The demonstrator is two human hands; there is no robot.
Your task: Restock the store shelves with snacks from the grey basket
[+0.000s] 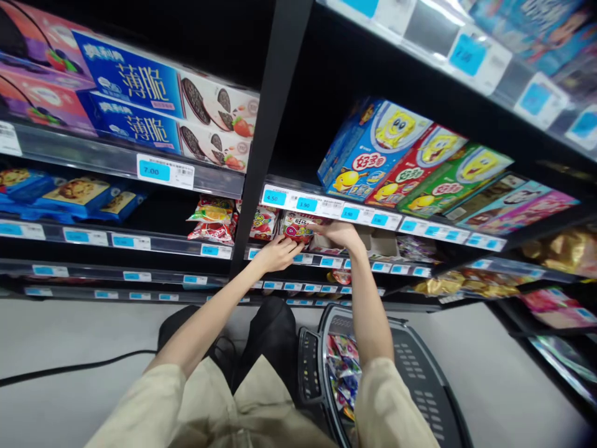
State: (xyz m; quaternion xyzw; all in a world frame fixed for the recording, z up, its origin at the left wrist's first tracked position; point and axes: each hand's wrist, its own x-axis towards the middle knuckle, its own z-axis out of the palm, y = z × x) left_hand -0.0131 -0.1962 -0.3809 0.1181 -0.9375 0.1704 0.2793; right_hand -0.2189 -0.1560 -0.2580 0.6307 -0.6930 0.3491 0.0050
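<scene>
A gummy candy bag [298, 229], white and red with colourful lettering, sits at the front of a low shelf compartment between my two hands. My left hand [280, 254] is at its lower left, fingers closed against the bag's edge by the price strip. From the right, my right hand [339, 234] grips the bag's upper right side; some of its fingers are hidden behind the bag and the shelf above. Another candy bag [263, 223] lies just left of it. Right of the bag are open cardboard display boxes [383, 244], partly covered by my right forearm.
A grey shopping basket [415, 354] with several colourful packets [344, 367] stands on the floor by my right knee. The shelf lip with price tags [305, 203] overhangs my hands. A black upright [275, 87] divides the shelves. A black cable [79, 367] runs along the floor.
</scene>
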